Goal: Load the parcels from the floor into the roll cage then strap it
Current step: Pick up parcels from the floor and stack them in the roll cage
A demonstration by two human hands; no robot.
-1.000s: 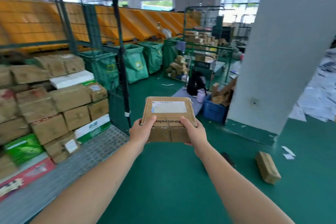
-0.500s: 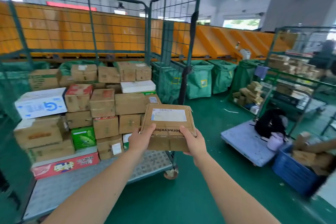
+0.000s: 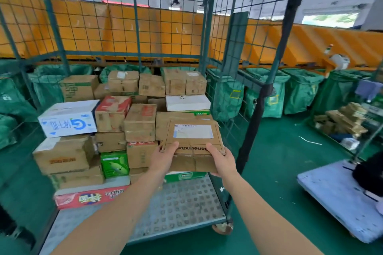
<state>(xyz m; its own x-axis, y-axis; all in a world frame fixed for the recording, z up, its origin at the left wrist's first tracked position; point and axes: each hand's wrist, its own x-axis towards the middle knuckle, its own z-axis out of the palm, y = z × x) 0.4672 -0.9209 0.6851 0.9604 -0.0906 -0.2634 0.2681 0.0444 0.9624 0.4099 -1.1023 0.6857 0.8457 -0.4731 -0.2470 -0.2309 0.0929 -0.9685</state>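
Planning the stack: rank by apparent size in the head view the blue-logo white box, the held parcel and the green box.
1. held parcel and blue-logo white box: alike; the parcel is nearer the camera, so unranked.
2. green box: clearly smallest.

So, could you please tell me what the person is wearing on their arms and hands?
Nothing that shows: the left hand and right hand are bare, with no gloves, rings or watch in view. The left forearm and right forearm are bare too, with no sleeve showing down to the picture's bottom edge.
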